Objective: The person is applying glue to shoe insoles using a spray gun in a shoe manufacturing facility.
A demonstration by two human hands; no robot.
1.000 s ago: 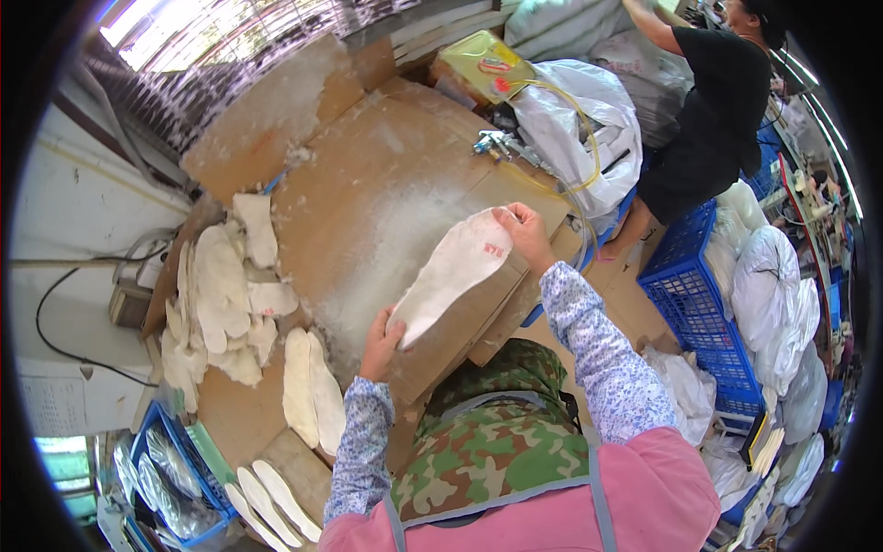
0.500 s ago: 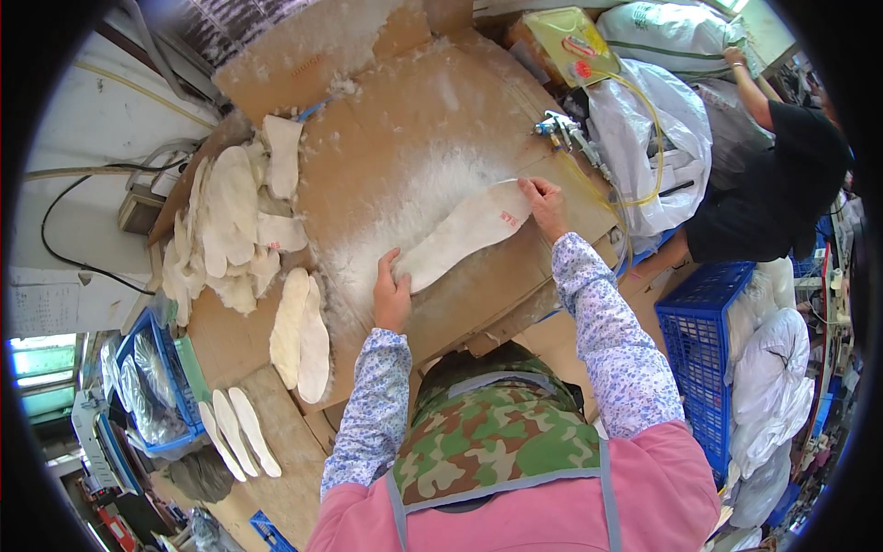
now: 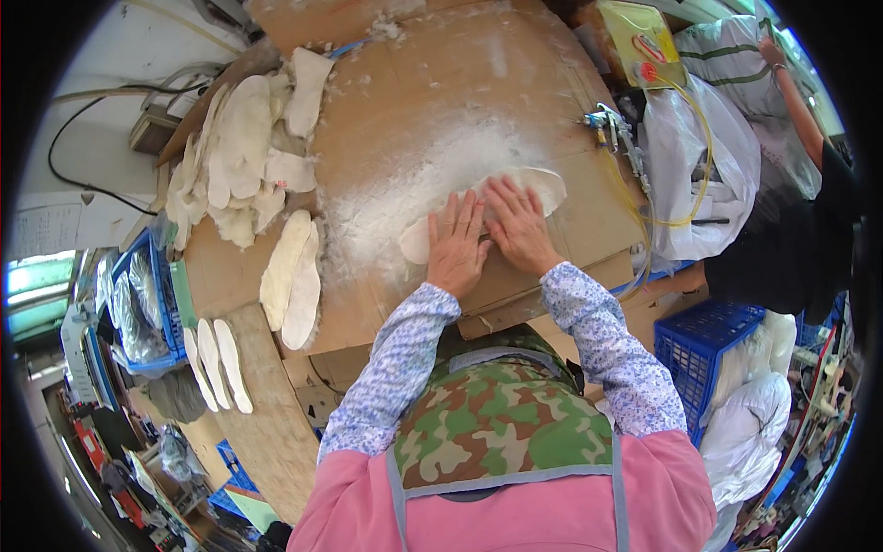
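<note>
Both hands flat on a white insole piece.
Left hand (image 3: 457, 247) and right hand (image 3: 518, 225) press, fingers spread, gripping nothing; insole piece (image 3: 543, 184) looks light, soft, floppy; lift by edges.

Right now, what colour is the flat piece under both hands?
Off-white, a pale cream sole-shaped piece pressed on the brown cardboard sheet; the head view shows it best.

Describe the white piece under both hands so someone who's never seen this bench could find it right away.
Start at the big cardboard sheet covering the bench, with white fluff dusted over its middle. On that patch lies a flat, white, sole-shaped piece. Unlike the ones stacked to the left, it lies alone, with the left hand and right hand flat on it.
</note>
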